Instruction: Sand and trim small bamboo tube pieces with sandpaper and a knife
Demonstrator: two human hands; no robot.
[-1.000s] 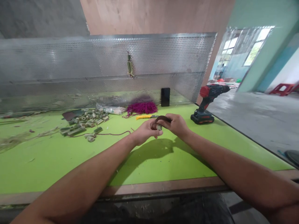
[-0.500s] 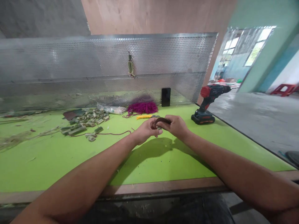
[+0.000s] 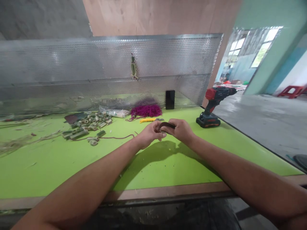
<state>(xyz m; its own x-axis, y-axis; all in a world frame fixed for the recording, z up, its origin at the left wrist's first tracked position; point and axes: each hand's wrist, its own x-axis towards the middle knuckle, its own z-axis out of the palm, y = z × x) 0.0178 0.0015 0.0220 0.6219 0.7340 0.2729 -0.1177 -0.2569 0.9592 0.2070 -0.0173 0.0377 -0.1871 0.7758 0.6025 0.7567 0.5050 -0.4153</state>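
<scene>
My left hand (image 3: 148, 134) and my right hand (image 3: 180, 129) meet above the green table (image 3: 59, 166), a little beyond its middle. Both are closed on a small dark brown curved piece (image 3: 165, 125) held between them. My right fingers pinch its right end and top; my left thumb and fingers close on its left end. A small pale bit shows just under the piece, mostly hidden by my fingers.
Several short green cut pieces (image 3: 88, 124) lie at the left with a red string (image 3: 115, 137). A magenta cord bundle (image 3: 145, 111), a yellow-handled tool (image 3: 148, 120) and a black phone (image 3: 169, 99) sit by the perforated metal panel (image 3: 107, 70). A red cordless drill (image 3: 212, 105) stands at the right edge.
The dark curved piece has flattened and dropped slightly between my fingers. The pale bit under it is now less visible. My arms have barely moved.
</scene>
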